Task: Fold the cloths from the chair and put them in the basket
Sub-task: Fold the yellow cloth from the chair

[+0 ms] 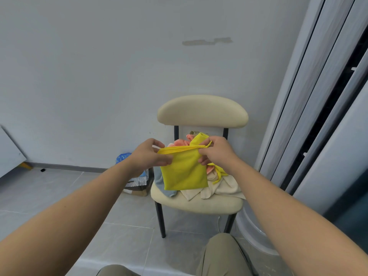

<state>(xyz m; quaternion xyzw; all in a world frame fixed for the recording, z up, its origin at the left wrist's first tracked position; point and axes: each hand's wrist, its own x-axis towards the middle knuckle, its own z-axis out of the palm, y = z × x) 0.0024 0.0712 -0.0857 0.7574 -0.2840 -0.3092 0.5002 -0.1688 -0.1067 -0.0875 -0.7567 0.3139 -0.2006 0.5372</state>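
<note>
Pale grey wall (99,76) and grey tiled floor (95,208) are seen, with a cream-padded chair (202,111) on black legs set against the wall. A yellow cloth (184,172) is held up over the seat, its top edge stretched level between both hands and its body hung down in front of the pile toward the seat's front edge. Its top left corner is pinched by the left hand (148,156), fingers curled over the hem. Its top right corner is gripped by the right hand (217,151), fingers bent round the fabric. A pile is left on the seat: a pink cloth (179,142) toward the back edge, a cream cloth (223,188) at the front right, a light blue cloth (159,180) at the left edge. A cardboard box (137,189) is noted on the floor just beside the chair's left side.
</note>
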